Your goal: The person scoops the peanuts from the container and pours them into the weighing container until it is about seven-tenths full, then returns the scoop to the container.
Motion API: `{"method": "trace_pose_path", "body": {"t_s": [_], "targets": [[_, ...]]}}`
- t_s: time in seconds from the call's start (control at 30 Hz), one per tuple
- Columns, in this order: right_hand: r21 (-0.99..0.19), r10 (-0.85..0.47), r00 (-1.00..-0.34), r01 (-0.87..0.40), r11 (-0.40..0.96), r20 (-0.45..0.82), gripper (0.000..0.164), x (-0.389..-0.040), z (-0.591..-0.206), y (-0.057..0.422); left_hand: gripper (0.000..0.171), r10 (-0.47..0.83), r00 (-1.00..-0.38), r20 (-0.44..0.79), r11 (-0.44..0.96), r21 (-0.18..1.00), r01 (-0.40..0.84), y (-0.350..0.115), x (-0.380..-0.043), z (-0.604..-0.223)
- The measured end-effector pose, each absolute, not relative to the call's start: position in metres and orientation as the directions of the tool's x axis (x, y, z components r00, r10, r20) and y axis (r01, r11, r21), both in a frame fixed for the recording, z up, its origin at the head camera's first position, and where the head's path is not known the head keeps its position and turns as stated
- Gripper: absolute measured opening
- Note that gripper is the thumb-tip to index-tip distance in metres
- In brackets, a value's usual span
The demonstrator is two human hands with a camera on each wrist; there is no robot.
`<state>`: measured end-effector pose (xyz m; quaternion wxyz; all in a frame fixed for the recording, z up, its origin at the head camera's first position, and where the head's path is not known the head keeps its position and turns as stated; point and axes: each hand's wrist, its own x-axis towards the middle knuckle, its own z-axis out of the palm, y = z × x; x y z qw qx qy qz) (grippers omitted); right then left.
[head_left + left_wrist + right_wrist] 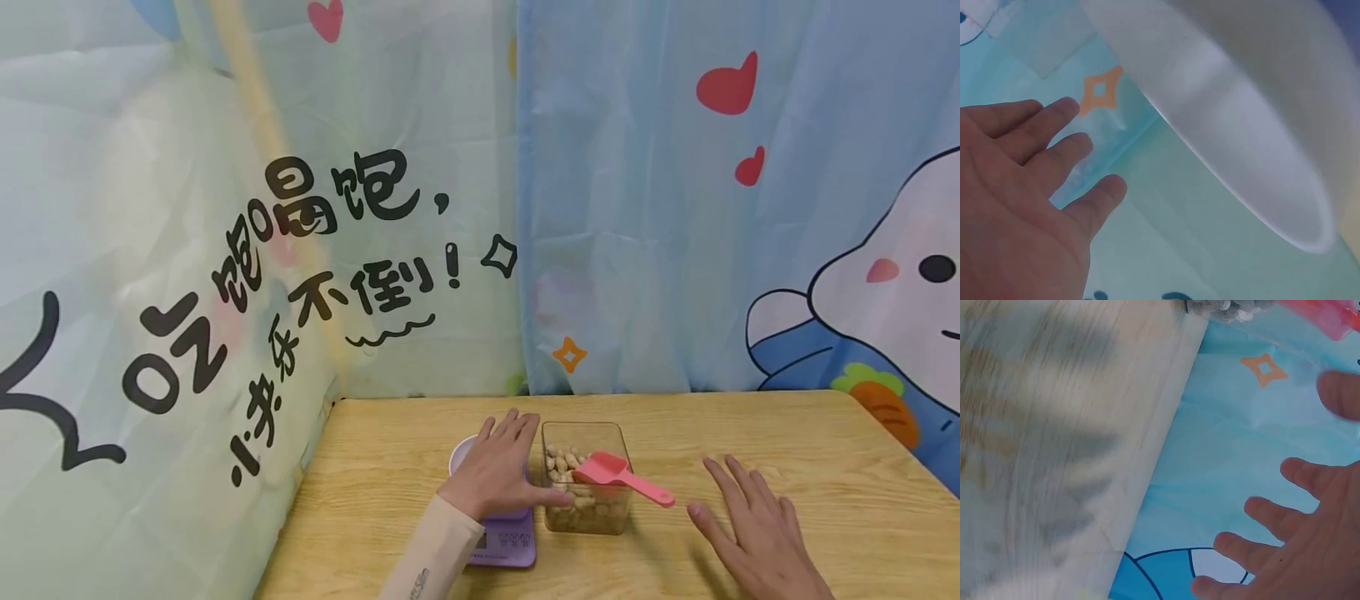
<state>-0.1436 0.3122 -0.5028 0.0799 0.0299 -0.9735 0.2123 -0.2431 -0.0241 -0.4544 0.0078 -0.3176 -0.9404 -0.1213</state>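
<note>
In the head view a clear square container [588,521] holds what look like unshelled peanuts [561,463]. A pink scoop [609,471] lies across its top, its handle sticking out to the right. My left hand [495,473] hovers between this container and a white bowl [460,454], fingers extended and holding nothing. It partly hides the bowl and the purple kitchen scale [513,552] under it. The bowl [1229,119] looms large beside the left palm in the left wrist view. Off to the container's right, my right hand [765,537] is spread above the table, holding nothing.
A light wooden table [750,429] carries everything. Its back edge meets a blue printed curtain [630,208], and a pale curtain [420,83] with black lettering runs along the left side.
</note>
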Motion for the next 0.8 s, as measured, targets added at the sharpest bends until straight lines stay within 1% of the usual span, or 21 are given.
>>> {"method": "trace_pose_path", "body": {"t_s": [0.13, 0.27, 0.4, 0.5, 0.63, 0.8], "targets": [[-0.398, -0.054, -0.991, -0.099, 0.912, 0.123, 0.092, -0.143, -0.495, 0.304, 0.116, 0.61, -0.789, 0.069, 0.761, 0.224, 0.609, -0.017, -0.247, -0.452], [-0.421, -0.095, -0.993, -0.117, 0.899, 0.073, 0.092, -0.143, -0.478, 0.284, 0.118, 0.62, -0.782, 0.057, 0.76, 0.203, 0.617, -0.013, -0.251, -0.452], [-0.411, -0.099, -0.994, -0.11, 0.905, 0.049, 0.087, -0.146, -0.46, 0.268, 0.117, 0.629, -0.776, 0.052, 0.755, 0.198, 0.625, -0.01, -0.255, -0.453], [-0.387, -0.1, -0.992, -0.12, 0.914, 0.071, 0.081, -0.148, -0.45, 0.261, 0.117, 0.633, -0.773, 0.049, 0.752, 0.2, 0.628, -0.008, -0.257, -0.453], [-0.38, -0.125, -0.986, -0.159, 0.911, 0.112, 0.063, -0.151, -0.441, 0.255, 0.118, 0.631, -0.775, 0.045, 0.756, 0.191, 0.626, -0.006, -0.259, -0.453], [-0.373, -0.164, -0.981, -0.189, 0.908, 0.099, 0.047, -0.158, -0.43, 0.254, 0.117, 0.627, -0.778, 0.05, 0.759, 0.186, 0.624, -0.004, -0.26, -0.452]]}}
